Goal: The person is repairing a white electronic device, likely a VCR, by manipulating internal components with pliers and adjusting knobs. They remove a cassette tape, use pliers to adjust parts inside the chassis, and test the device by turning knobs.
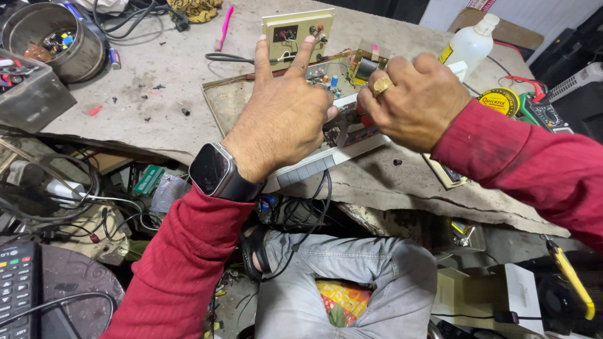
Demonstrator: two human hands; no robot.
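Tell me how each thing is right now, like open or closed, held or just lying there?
left hand: resting on the opened device, two fingers raised.
right hand: closed in a fist around a red-handled tool.
red-handled tool: gripped, mostly hidden.
opened device: case off, circuit parts bare.
white bottle: upright, capped.
metal bowl: upright, small parts inside.
pink pen: lying flat.
wristwatch: worn, screen dark.

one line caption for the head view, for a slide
Left hand steadies an opened electronics unit while the right hand works inside it.
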